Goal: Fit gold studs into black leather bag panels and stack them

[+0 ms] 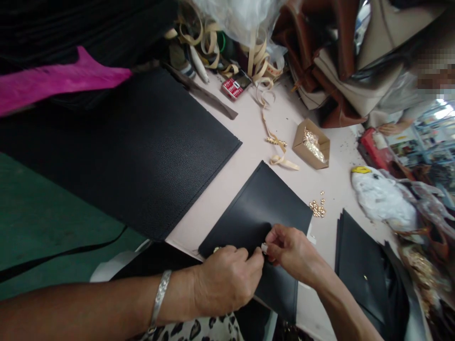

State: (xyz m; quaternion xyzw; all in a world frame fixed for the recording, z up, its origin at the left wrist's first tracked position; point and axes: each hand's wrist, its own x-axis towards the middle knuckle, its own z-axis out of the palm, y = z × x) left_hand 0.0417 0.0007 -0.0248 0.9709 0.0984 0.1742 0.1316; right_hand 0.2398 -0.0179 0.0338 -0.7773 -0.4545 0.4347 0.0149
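Fingers of the left hand [229, 279] curled, tips drawn together; right hand [296, 251] thumb and forefinger closed in a pinch beside them. Cannot tell what, if anything, they grip. Both work over the smaller black panel [263, 203], its near end at the table's [218, 199] front edge. Step judged: fine fingertip work on this panel; next move probably calls for steady support and aligned tips. Bare strip separates it from the large black panel [159, 142]. Gold pieces [317, 208] crowd the far right corner; beyond, open tabletop, then a cardboard box [298, 140].
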